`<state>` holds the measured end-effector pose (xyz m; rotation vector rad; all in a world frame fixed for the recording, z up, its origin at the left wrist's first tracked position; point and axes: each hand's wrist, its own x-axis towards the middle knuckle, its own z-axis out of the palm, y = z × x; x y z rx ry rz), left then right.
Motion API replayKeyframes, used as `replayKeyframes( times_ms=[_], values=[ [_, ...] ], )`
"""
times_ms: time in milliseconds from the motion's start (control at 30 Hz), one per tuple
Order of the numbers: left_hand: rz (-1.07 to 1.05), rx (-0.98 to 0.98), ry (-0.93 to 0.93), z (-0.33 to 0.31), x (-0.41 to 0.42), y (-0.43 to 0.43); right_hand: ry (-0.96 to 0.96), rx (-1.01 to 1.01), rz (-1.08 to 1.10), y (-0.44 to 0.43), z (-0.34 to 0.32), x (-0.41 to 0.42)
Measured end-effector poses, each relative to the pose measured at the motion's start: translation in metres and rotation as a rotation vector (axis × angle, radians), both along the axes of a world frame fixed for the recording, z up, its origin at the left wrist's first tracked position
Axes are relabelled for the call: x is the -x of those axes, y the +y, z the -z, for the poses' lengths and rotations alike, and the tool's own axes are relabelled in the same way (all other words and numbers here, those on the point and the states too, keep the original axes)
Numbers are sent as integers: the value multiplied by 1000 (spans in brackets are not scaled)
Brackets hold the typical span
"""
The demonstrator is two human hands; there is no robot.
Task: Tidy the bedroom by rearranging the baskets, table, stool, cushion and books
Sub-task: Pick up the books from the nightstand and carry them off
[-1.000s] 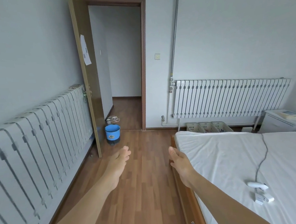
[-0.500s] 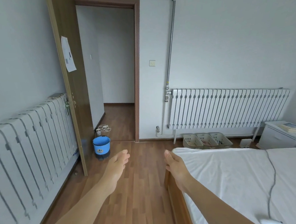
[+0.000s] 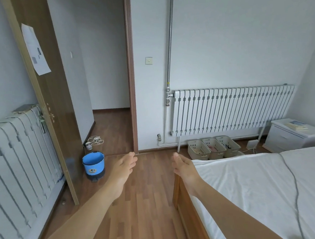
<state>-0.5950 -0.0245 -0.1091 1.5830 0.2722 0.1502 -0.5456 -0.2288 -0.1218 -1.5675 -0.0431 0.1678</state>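
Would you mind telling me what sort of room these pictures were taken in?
Most likely a bedroom in a home: a bed with a white sheet fills the right side, a white bedside cabinet with books stands in the corner, and three plastic baskets sit under the wall radiator.

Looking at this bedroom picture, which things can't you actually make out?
All in the head view:
Baskets: contents too small to name.
Books on the bedside table: titles too small.
Paper on the door: print blurred.
Blue bucket: its wall hides the bottom inside.
Bed: cut off by the right and bottom edges.
Stool and cushion: not in view.
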Motion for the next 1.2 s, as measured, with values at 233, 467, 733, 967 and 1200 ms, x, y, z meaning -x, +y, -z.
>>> replayKeyframes(
  times_ms=[233,467,733,967,1200],
  values=[
    [80,14,14,-14,-98,59,25,-11,83,54,-20,-83],
    [147,50,29,-5,-170,84,36,20,150,84,-16,-137],
    [185,37,30,-1,-255,96,27,44,166,106,-12,-217],
    [227,20,44,8,-370,89,29,-18,200,101,-2,-314],
    [302,14,56,-3,-478,69,65,-15,243,83,-7,-419]
  ],
)
